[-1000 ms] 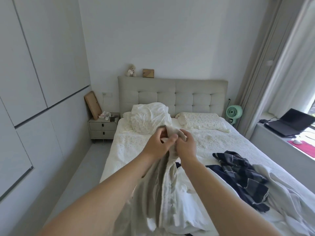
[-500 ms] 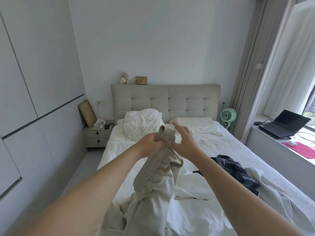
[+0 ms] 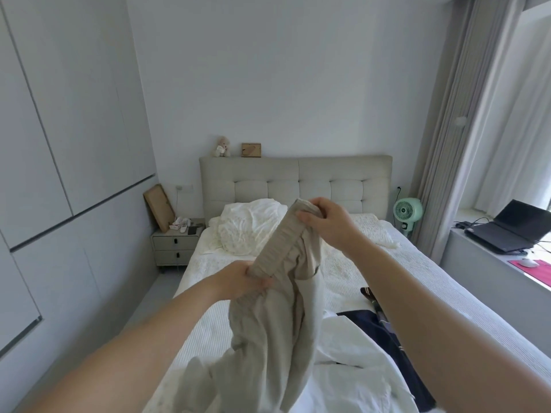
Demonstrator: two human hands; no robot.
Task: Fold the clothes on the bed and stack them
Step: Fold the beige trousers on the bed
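While both hands are raised above the bed (image 3: 417, 281), a pair of beige trousers (image 3: 277, 317) hangs between them by its gathered waistband. Left hand (image 3: 241, 281): fingers curled round the lower end of the waistband, gripping it. Right hand (image 3: 325, 219): pinching the upper end, higher and closer to the headboard (image 3: 295, 180). The waistband therefore runs on a slant, and the legs drop twisted onto the bed, their lower ends out of view at the near edge.

Assessment: the step in hand appears to be opening out the trousers before the first fold. To do it well, the two hands should be levelled and drawn apart until the waistband is taut and straight, then the garment given a shake so the legs untwist and hang side by side. Laying it flat on the bare ribbed cover toward the headboard would avoid the white garment (image 3: 351, 368) and dark navy garment (image 3: 384, 332) lying unfolded nearer the foot. No folded stack is visible; the task is judged to be at an early stage.
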